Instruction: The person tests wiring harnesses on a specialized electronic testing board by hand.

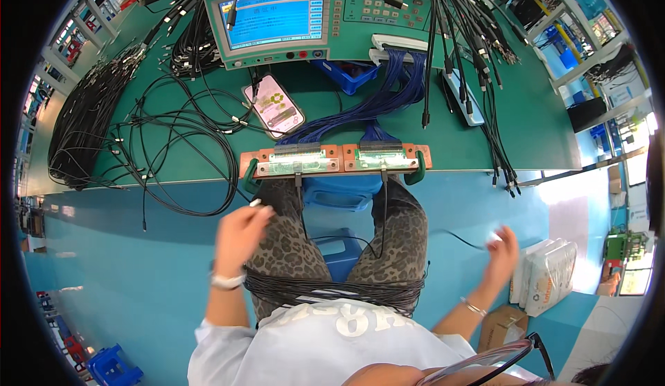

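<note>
My left hand [242,237], just below the table's front edge, is closed in a pinch on a black cable's white-tipped end [255,203]. Out to the right, clear of the table, my right hand [502,254] pinches another cable end with a whitish tip [493,237]; its black cable [460,239] trails left. Between them, an orange test fixture [337,159] with two green circuit boards sits at the table edge. A black cable [382,213] is plugged into both boards and hangs in a loop. Across my lap lies a bundle of black cables [332,290].
A tester with a lit blue screen [273,22] stands behind the fixture, joined by blue ribbon wires [388,99]. Beside it are a phone [275,107], a blue tray [346,78] and heaped black cables [90,123]. More cables [495,144] droop over the right edge.
</note>
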Motion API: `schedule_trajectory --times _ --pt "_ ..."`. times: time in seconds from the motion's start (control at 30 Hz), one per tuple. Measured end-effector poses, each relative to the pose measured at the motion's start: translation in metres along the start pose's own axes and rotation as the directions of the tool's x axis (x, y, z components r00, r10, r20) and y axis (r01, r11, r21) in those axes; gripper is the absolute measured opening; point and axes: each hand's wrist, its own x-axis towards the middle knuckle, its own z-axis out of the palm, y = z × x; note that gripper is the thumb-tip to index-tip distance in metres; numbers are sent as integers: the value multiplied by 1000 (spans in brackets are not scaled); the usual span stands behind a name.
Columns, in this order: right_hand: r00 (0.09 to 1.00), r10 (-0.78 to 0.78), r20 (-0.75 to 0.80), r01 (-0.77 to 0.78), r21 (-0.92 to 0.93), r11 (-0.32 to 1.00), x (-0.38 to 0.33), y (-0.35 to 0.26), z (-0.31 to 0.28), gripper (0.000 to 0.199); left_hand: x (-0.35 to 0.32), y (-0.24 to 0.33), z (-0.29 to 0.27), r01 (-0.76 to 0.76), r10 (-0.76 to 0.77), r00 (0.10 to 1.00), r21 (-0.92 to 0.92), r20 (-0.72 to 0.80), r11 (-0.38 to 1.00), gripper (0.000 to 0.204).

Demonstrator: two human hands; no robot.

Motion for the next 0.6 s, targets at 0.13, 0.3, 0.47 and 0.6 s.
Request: schedule_trajectory --times 0.13,0.3,0.47,0.6 --pt "952 109 -286 -135 -74 988 18 63 -212 32 -58 -50 -142 319 -54 886 522 -460 791 23" --pt "985 144 -97 -136 -945 296 1 65 -307 39 -95 -96 -185 901 110 381 396 -918 176 57" --pt "983 -130 -127 -59 -899 433 13 11 -260 42 -84 -54 -164 867 299 177 293 -938 404 64" --pt "957 -182 -227 -120 -878 463 -13 -40 -205 42 -67 -77 -153 374 236 502 455 -832 808 55"
